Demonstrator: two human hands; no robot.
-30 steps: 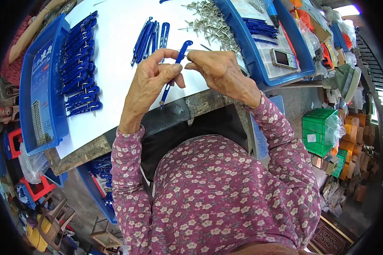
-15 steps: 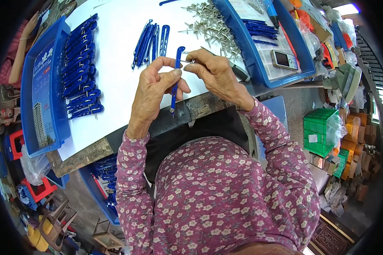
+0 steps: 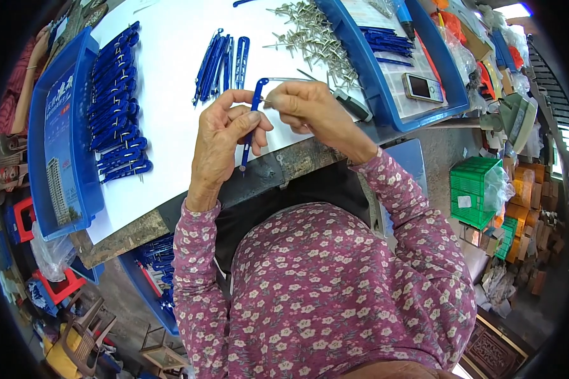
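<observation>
My left hand [image 3: 224,129] holds a narrow blue plastic strip [image 3: 257,98] nearly upright between thumb and fingers. The strip has a rounded upper end and a small metallic spot at its lower end. Close on the right, my right hand [image 3: 313,110] pinches a thin metal pin [image 3: 266,101], whose tip meets the strip just below its upper end. I cannot tell whether the pin passes through it. A thin shiny line runs rightward from the strip's top; what it belongs to is unclear. Loose blue strips [image 3: 216,66] lie on the white tabletop [image 3: 171,126] beyond my left hand.
A pile of metal pins [image 3: 313,38] lies at the back. A dark-handled tool [image 3: 353,105] lies beside the right blue tray [image 3: 385,107], which holds blue strips and a phone [image 3: 422,87]. Blue pieces with metal pins [image 3: 115,101] line the left, beside another blue tray [image 3: 95,189].
My left hand and the strip have shifted slightly left. My right hand has moved slightly down and its fingers have turned, still pinching at the strip's upper part.
</observation>
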